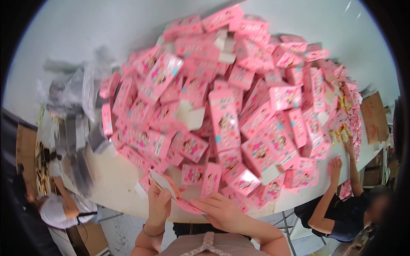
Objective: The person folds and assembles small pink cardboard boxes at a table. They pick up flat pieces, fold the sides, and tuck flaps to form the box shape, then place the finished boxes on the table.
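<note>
At the near edge of the table, my left hand (159,204) pinches a pink printed carton (188,207) by its raised end, where a white inner flap stands up. My right hand (224,210) is closed on the other end of this carton, fingers along its top. The carton looks thin and partly flattened; how far it is folded is hard to make out. Just beyond my hands rises a large heap of pink boxes; a small box (211,179) and an upright long box (225,121) are among the nearest. Several boxes show open white flaps.
Clear plastic bags (70,91) and grey strips (77,170) lie left on the white table (106,170). A person in white (64,209) sits at left. A dark-clothed person (341,217) works at right beside small pink and yellow packets (339,132). A brown cardboard (374,117) stands far right.
</note>
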`<act>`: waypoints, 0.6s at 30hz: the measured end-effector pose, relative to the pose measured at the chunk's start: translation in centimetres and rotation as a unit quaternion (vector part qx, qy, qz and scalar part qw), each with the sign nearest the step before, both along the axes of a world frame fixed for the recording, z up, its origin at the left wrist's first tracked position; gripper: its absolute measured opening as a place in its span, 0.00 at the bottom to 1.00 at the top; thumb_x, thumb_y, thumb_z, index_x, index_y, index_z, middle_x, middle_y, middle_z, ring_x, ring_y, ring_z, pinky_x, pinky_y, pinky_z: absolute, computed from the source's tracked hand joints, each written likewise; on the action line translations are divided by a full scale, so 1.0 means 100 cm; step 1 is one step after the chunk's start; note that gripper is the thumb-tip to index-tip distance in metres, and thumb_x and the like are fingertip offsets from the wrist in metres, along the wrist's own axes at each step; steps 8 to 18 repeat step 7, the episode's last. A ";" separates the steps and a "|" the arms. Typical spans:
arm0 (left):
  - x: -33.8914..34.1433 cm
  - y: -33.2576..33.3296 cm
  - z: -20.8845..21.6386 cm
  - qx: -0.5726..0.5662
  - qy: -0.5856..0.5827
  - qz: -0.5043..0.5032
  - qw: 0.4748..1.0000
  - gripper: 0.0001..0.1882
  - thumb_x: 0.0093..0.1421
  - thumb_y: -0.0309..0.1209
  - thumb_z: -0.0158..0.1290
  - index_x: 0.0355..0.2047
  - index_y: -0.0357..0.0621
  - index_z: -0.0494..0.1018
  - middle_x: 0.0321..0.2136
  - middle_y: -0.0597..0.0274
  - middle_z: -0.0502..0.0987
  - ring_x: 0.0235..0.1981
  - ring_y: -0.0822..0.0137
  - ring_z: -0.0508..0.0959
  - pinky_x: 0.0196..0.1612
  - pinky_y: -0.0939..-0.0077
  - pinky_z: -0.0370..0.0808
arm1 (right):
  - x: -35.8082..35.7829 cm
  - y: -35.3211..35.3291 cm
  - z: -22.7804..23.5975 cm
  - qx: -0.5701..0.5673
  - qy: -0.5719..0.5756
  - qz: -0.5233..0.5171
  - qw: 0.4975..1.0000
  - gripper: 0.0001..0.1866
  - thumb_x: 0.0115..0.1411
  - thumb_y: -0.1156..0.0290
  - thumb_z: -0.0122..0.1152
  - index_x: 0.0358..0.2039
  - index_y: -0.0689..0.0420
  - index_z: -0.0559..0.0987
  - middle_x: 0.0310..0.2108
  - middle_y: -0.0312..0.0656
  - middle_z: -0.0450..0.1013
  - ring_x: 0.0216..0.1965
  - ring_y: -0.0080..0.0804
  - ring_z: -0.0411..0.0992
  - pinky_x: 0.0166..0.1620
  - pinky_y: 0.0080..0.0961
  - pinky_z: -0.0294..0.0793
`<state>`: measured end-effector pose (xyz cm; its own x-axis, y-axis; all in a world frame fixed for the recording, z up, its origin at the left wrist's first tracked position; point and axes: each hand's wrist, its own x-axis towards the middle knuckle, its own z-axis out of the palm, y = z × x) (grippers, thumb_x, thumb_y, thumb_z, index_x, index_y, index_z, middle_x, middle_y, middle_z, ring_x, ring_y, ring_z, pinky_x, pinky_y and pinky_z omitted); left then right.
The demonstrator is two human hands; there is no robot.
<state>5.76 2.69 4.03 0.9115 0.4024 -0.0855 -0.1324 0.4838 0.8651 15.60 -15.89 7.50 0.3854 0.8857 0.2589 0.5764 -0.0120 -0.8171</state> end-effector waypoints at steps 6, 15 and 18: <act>0.058 -0.034 0.079 0.031 0.156 -0.028 0.987 0.33 0.57 0.38 0.56 0.59 0.42 0.55 0.43 0.50 0.73 0.44 0.62 0.75 0.46 0.69 0.73 | 0.038 -0.014 0.074 -0.096 0.087 -0.070 0.989 0.49 0.44 0.71 0.68 0.65 0.54 0.52 0.50 0.50 0.66 0.49 0.50 0.67 0.50 0.38 0.69; 0.062 -0.043 0.098 0.028 0.155 -0.042 0.987 0.33 0.57 0.38 0.56 0.59 0.42 0.55 0.43 0.50 0.73 0.44 0.62 0.75 0.46 0.69 0.73 | 0.037 -0.019 0.095 -0.133 0.117 -0.064 0.982 0.49 0.45 0.70 0.69 0.65 0.54 0.52 0.56 0.49 0.59 0.53 0.49 0.64 0.52 0.37 0.67; 0.062 -0.043 0.098 0.028 0.155 -0.042 0.987 0.33 0.57 0.38 0.56 0.59 0.42 0.55 0.43 0.50 0.73 0.44 0.62 0.75 0.46 0.69 0.73 | 0.037 -0.019 0.095 -0.133 0.117 -0.064 0.982 0.49 0.45 0.70 0.69 0.65 0.54 0.52 0.56 0.49 0.59 0.53 0.49 0.64 0.52 0.37 0.67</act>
